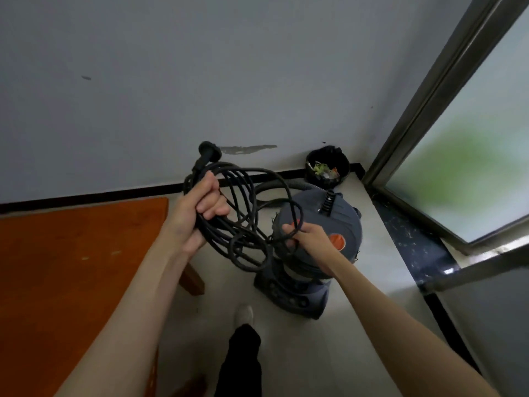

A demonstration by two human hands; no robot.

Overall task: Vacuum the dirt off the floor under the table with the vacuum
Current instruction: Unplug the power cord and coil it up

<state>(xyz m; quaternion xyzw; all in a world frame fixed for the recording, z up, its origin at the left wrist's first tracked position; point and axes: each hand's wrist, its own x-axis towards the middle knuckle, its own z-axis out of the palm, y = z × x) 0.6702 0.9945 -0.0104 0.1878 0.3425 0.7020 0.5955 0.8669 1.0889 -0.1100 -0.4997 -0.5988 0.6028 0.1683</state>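
A grey canister vacuum [340, 216] with an orange button stands on the pale floor near the room's corner. Its black hose [286, 186] curves along the wall behind it. My left hand [204, 207] grips a bundle of coiled black power cord [246, 253], held above the floor left of the vacuum; the plug [210, 151] sticks up from the top of the coil. My right hand [310, 237] pinches one strand of the cord over the vacuum's lid. The orange-brown wooden table [71, 267] fills the left side, one leg [193, 279] visible beside the vacuum.
A black waste bin [327, 167] holding scraps sits in the corner behind the vacuum. A frosted glass door with a metal frame [429, 90] and dark threshold [412, 242] runs along the right. My foot [244, 315] stands on the floor below the vacuum.
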